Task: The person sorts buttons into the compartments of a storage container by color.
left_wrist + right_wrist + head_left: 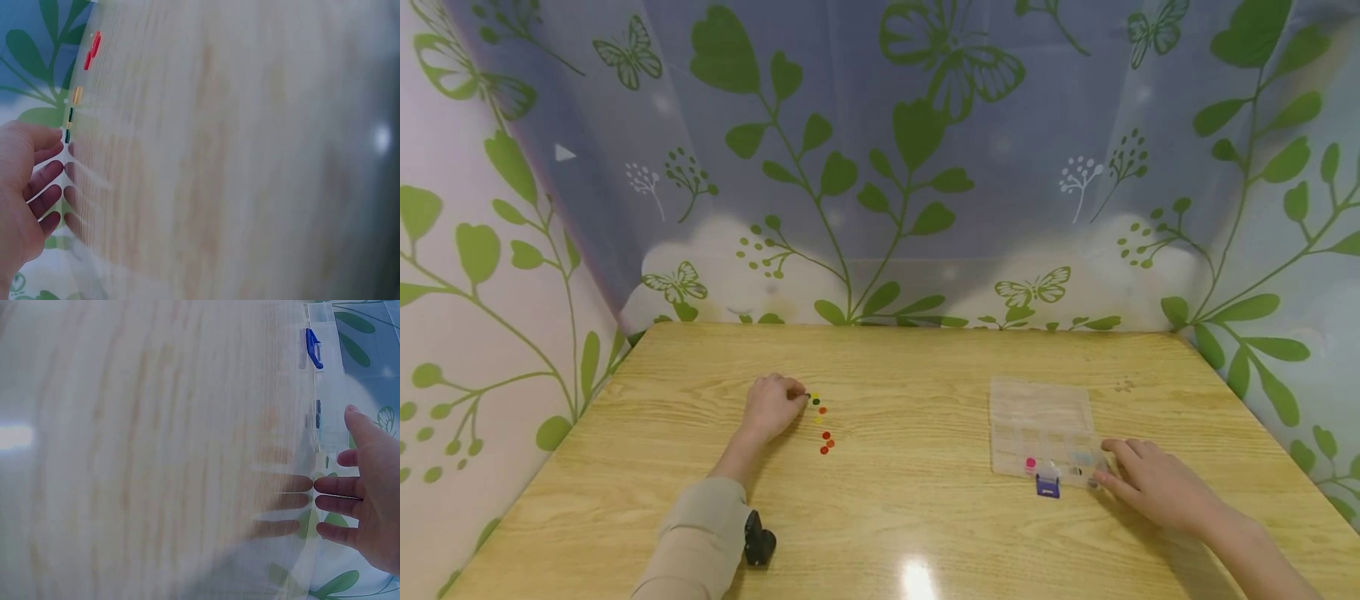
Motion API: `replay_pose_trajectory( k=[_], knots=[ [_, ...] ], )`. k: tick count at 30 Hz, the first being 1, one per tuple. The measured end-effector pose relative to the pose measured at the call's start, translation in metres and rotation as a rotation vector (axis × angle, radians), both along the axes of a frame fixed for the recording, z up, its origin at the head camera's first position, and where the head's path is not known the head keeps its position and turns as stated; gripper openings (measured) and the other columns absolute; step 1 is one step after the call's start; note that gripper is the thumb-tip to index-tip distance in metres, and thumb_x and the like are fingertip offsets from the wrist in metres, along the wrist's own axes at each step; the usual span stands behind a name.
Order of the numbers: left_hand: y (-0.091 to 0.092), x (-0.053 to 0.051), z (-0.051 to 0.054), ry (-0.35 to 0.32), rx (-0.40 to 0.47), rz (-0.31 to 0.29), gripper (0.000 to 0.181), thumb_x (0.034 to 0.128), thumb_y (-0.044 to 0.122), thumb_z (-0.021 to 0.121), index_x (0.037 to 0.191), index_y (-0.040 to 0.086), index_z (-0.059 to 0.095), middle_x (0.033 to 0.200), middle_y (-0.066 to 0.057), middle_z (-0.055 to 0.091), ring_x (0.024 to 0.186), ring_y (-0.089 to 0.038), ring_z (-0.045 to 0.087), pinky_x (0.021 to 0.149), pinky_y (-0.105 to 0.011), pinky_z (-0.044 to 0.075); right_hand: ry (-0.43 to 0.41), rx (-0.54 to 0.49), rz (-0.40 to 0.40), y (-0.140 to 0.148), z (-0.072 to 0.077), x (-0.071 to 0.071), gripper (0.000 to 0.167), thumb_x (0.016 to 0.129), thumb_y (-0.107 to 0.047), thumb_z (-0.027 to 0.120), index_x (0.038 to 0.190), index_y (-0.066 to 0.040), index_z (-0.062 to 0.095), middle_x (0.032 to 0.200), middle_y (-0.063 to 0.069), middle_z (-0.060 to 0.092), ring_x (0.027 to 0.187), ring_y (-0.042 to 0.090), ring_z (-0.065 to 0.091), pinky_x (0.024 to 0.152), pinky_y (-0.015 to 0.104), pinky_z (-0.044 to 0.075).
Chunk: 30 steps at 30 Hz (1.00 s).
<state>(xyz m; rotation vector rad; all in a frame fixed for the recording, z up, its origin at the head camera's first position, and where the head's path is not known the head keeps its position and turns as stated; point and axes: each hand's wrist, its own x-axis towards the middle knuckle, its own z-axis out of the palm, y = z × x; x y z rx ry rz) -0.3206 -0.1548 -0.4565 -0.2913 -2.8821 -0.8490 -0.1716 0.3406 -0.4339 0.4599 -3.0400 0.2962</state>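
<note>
Discs (823, 410), likely light, slick and best rim-pinched, lie at seven o'clock in the head view; left-wrist, the left hand (17, 187) is at a green disc (67, 135), grip unclear; right-wrist, the right hand (376, 490) is outstretched, clear box (331, 384) at its eleven o'clock.

Hands (771, 407): two
Compartment box (1039, 404): one
Red-orange discs (826, 435): four
Yellow discs (818, 421): two
Green discs (816, 402): two
Pink disc (1031, 462): one
Worktop (910, 500): one
</note>
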Motion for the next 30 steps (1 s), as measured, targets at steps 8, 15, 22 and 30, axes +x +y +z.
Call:
replay_pose_trajectory(
  k=[8, 15, 22, 30],
  knots=[
    [0.0001, -0.0004, 0.0003, 0.025, -0.032, -0.015, 0.017, 0.0841, 0.014, 0.065, 0.098, 0.005, 0.07, 0.102, -0.012, 0.061, 0.095, -0.029, 0.047, 0.083, -0.044, 0.034, 0.003, 0.003, 0.0, -0.0003, -0.0003, 0.0004, 0.048, 0.091, -0.041, 0.055, 0.117, 0.0, 0.053, 0.106, 0.017, 0.059, 0.098, 0.038, 0.056, 0.08, 0.053, 0.044],
    [0.0013, -0.0008, 0.0002, 0.036, -0.063, -0.016, 0.014, 0.0826, 0.013, 0.067, 0.095, 0.007, 0.071, 0.096, -0.01, 0.06, 0.09, -0.027, 0.047, 0.079, -0.042, 0.035, 0.003, 0.005, -0.007, -0.0003, -0.0015, 0.0004, 0.05, 0.091, -0.042, 0.055, 0.117, 0.0, 0.053, 0.109, 0.019, 0.058, 0.1, 0.04, 0.055, 0.08, 0.054, 0.043],
    [0.0024, -0.0014, -0.0005, 0.077, -0.079, -0.024, 0.01, 0.082, 0.012, 0.068, 0.09, 0.008, 0.072, 0.092, -0.009, 0.061, 0.088, -0.027, 0.049, 0.077, -0.041, 0.037, -0.003, -0.004, -0.007, -0.0003, -0.0006, 0.0001, 0.049, 0.091, -0.042, 0.055, 0.118, 0.0, 0.053, 0.109, 0.018, 0.058, 0.1, 0.04, 0.055, 0.081, 0.054, 0.043],
    [0.0035, 0.0009, 0.0, 0.071, -0.077, -0.025, 0.008, 0.0824, 0.011, 0.068, 0.089, 0.007, 0.071, 0.092, -0.009, 0.06, 0.09, -0.028, 0.049, 0.08, -0.043, 0.038, 0.003, -0.001, -0.007, -0.0001, -0.001, -0.0005, 0.049, 0.091, -0.042, 0.055, 0.117, 0.0, 0.053, 0.108, 0.018, 0.059, 0.099, 0.039, 0.055, 0.08, 0.053, 0.043]
  ],
)
